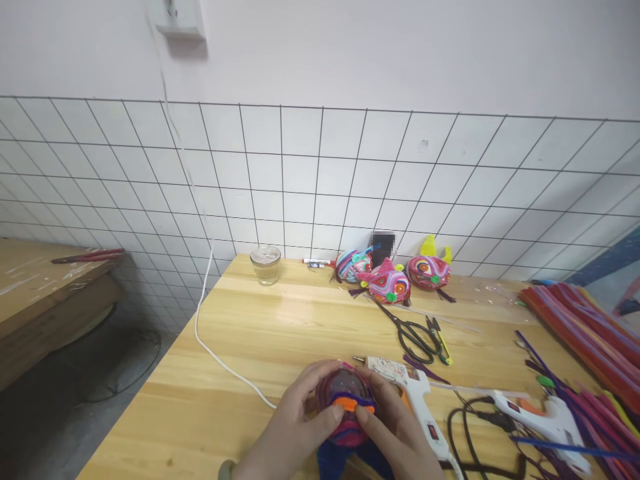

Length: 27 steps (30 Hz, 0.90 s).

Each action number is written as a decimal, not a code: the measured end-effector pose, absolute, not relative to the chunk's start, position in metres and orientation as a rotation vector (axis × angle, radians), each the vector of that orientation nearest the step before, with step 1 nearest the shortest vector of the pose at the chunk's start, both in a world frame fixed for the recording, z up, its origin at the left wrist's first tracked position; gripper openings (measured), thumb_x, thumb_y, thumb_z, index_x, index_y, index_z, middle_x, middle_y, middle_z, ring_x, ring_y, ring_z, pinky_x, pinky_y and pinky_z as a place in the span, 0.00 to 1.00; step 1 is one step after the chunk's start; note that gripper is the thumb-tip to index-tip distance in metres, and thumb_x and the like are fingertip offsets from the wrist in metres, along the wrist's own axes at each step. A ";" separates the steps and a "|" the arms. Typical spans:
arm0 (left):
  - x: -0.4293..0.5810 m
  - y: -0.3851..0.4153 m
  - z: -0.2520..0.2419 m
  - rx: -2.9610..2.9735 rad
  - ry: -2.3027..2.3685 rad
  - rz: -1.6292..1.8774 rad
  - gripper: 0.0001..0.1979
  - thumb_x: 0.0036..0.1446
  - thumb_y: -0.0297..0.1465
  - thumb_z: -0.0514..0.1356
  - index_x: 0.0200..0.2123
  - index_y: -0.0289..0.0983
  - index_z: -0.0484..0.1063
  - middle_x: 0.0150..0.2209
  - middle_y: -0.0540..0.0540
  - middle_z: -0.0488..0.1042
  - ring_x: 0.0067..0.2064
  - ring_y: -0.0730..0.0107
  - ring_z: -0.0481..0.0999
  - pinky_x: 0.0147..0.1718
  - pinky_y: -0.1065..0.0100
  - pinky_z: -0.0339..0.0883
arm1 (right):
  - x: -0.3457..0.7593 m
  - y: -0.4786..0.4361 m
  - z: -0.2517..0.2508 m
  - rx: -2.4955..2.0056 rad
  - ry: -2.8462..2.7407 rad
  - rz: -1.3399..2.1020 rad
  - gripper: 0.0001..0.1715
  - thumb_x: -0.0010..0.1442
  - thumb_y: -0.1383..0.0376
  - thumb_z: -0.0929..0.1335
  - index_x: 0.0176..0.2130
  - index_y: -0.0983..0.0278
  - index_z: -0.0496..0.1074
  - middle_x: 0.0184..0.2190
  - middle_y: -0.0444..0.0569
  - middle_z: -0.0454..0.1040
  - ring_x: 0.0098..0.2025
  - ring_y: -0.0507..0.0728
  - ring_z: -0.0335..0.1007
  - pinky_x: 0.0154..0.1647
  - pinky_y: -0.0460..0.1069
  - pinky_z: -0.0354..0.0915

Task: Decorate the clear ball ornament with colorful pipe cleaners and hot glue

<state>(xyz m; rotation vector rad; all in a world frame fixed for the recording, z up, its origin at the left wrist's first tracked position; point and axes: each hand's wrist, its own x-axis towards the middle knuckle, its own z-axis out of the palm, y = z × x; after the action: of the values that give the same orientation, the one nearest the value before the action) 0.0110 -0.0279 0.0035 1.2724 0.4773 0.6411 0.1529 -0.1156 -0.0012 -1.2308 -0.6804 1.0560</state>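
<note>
Both my hands hold a round craft piece wound from pink, purple and orange pipe cleaners, low over the wooden table. My left hand cups its left side, thumb pressed on the orange band. My right hand grips the right side, fingers pressed on the same band. A blue part hangs below the piece. A white glue gun lies just right of my hands.
Three finished colourful figures stand at the back by the tiled wall. Black scissors, small yellow snips, a second glue gun, a pipe-cleaner pile, a glass jar and a white cable are around.
</note>
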 end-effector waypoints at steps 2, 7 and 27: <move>0.009 -0.026 0.007 1.295 0.458 0.607 0.21 0.54 0.37 0.63 0.52 0.45 0.70 0.56 0.42 0.69 0.57 0.55 0.67 0.55 0.58 0.62 | 0.154 -0.115 0.000 -1.191 -0.657 1.092 0.27 0.49 0.52 0.75 0.48 0.57 0.73 0.46 0.50 0.78 0.48 0.62 0.73 0.46 0.51 0.70; 0.008 -0.023 0.010 1.321 0.423 0.546 0.22 0.54 0.38 0.63 0.53 0.47 0.70 0.56 0.44 0.69 0.58 0.56 0.66 0.54 0.59 0.63 | 0.157 -0.114 0.004 -1.170 -0.602 1.140 0.26 0.46 0.52 0.76 0.44 0.56 0.76 0.47 0.49 0.78 0.44 0.61 0.76 0.43 0.50 0.71; 0.010 -0.002 -0.006 1.068 0.791 0.774 0.14 0.45 0.41 0.68 0.21 0.36 0.74 0.19 0.52 0.74 0.24 0.75 0.69 0.27 0.73 0.62 | 0.167 -0.117 0.001 -1.314 -0.497 1.111 0.29 0.43 0.50 0.76 0.43 0.60 0.76 0.46 0.50 0.79 0.51 0.65 0.72 0.51 0.55 0.66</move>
<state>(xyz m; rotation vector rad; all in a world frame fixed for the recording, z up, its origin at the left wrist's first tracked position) 0.0105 -0.0023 -0.0061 1.0676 0.7908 0.7742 0.1667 -0.1170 0.0014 -1.3136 -0.4974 1.1106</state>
